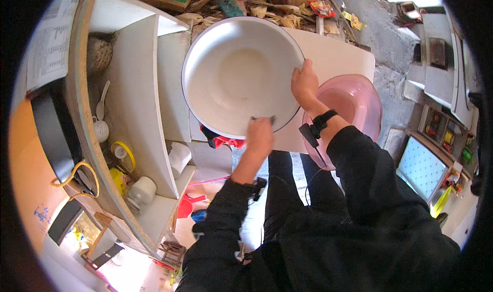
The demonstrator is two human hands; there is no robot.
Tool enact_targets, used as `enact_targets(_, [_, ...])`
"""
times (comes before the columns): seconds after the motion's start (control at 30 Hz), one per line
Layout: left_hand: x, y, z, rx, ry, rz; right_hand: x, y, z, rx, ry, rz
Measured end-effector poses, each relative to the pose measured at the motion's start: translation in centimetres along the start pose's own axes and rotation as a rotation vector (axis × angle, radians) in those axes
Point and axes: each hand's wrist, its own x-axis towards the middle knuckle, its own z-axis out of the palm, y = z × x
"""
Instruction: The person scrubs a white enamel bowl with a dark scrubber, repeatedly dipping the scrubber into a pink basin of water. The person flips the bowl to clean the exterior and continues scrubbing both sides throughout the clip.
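Note:
A large white enamel basin (242, 72) with a dark blue rim is in front of me above a pale board, with cloudy, whitish contents or a dull bottom; which one I cannot tell. My right hand (305, 82) grips its rim on the right side. My left hand (260, 136) is closed over the near side of the basin, on a small dark item (272, 119) whose ends stick out on both sides of the fist; its kind is unclear. A translucent pink plastic basin (368, 99) stands on the board at the right, partly behind my right forearm.
The pale tabletop (339, 53) extends under both basins. Beyond it lie dry corn husks (292, 20) and wrappers. At the left, a shelf unit (134, 80) holds a white spoon (101, 105), a mug and jars. Red and black cloth (225, 141) shows below the enamel basin.

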Motion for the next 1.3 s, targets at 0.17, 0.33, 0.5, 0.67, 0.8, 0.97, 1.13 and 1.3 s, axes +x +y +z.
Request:
enact_targets(0.17, [3.6, -2.4, 0.3, -0.075, -0.138, -0.056, 0.0, 0.0, 0.4, -0.069, 0.023, -0.014])
enact_targets(0.33, [5.3, -12.3, -4.4, 0.324, -0.193, -0.211, 0.1, 0.2, 0.5, -0.065, 0.071, -0.090])
enact_targets(0.5, [11.7, -13.5, -5.4, 0.402, -0.055, -0.007, 0.3, 0.2, 0.6, -0.062, 0.027, -0.018])
enact_targets(0.67, [15.9, -15.5, -8.3, 0.279, 0.116, -0.143, 0.3, 0.3, 0.5, -0.026, 0.028, -0.052])
enact_targets(0.8, [13.1, -14.0, -5.2, 0.313, -0.004, -0.232, 0.0, -0.2, 0.3, -0.057, 0.041, -0.038])
enact_targets(0.97, [5.9, -10.8, -3.2, -0.103, -0.225, -0.223, -0.2, -0.7, 0.2, -0.050, 0.013, 0.005])
enact_targets(1.13, [2.0, -8.4, -4.7, -1.213, 0.207, -0.382, 0.8, 0.5, 0.7, -0.051, -0.011, -0.079])
enact_targets(1.3, [0.0, -7.0, -4.9, -1.152, 0.431, -0.463, 0.8, 1.7, 0.4, -0.048, 0.121, -0.303])
